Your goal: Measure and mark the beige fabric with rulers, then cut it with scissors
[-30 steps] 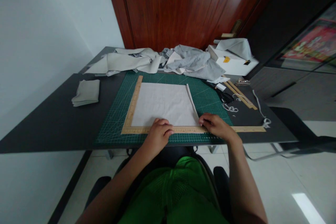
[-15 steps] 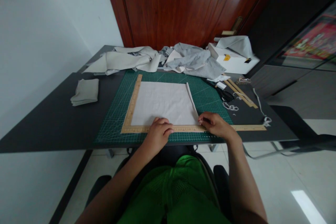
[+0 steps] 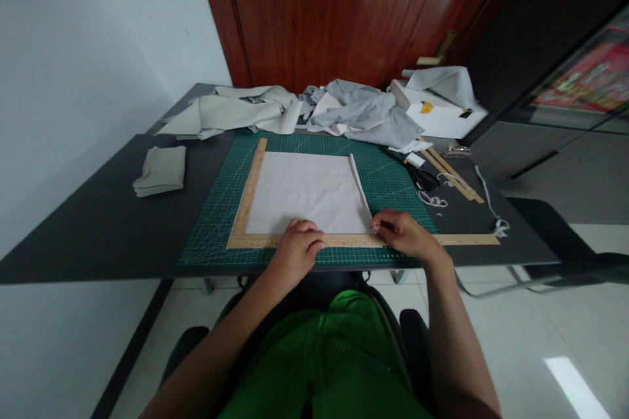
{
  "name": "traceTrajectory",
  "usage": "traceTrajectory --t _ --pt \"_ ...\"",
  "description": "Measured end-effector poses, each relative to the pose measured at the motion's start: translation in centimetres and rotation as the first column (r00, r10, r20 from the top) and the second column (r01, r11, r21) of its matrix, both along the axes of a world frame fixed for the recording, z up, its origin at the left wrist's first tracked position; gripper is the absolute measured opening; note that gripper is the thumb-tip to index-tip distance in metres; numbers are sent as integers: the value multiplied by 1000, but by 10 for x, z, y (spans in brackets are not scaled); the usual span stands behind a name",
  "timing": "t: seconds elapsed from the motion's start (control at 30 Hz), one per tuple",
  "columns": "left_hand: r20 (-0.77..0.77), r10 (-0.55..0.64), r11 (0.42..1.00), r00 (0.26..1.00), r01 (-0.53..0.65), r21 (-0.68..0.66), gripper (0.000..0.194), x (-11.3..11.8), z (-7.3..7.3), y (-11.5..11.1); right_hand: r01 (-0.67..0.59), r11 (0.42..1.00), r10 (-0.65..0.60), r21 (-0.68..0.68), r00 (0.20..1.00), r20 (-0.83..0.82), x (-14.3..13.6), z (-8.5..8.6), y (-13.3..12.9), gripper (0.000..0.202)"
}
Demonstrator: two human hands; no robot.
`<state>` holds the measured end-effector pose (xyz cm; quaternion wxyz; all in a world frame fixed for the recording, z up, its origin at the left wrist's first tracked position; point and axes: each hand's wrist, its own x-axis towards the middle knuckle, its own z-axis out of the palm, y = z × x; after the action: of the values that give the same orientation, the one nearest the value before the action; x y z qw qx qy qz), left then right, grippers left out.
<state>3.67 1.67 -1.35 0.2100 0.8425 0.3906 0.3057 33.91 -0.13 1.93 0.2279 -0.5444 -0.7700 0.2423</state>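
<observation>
A white cloth [image 3: 309,190] lies flat, its right edge turned over into a narrow strip. An L-shaped wooden ruler [image 3: 344,240] borders it along the left side and the near edge. My left hand [image 3: 299,242] rests on the near arm of the ruler, its fingers lying over the ruler and the cloth's edge. At the cloth's near right corner, my right hand [image 3: 397,230] has thumb and fingertips pinched together on the cloth. The palm side of both hands is hidden.
Under the cloth is a green cutting mat [image 3: 211,222] on a dark table [image 3: 88,229]. Folded cloth [image 3: 161,170] sits at left. Crumpled cloth [image 3: 363,111] and a white box [image 3: 437,111] stand behind. Scissors [image 3: 423,178], wooden strips [image 3: 455,177] and white cord [image 3: 432,200] lie at right.
</observation>
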Motion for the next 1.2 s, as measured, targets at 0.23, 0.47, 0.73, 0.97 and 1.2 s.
traceTrajectory --t 0.23,0.47,0.73,0.97,1.2 --pt "9 7 1000 1000 -7 3 14 0 1 -1 31 999 -31 7 999 18 0 -2 -1 13" --pt "1 1 1000 1000 -1 2 14 -1 3 -1 9 1000 -9 5 1000 17 2 0 0 15" --pt "2 -9 1000 1000 9 4 15 -1 5 -2 6 1000 -7 10 1000 23 -1 2 0 15" --pt "-1 -7 1000 1000 7 21 13 0 3 -1 -9 1000 8 19 1000 30 1 -1 0 17" --pt "32 -1 999 999 0 38 16 0 -1 -1 -25 999 24 26 999 36 3 -3 1 18"
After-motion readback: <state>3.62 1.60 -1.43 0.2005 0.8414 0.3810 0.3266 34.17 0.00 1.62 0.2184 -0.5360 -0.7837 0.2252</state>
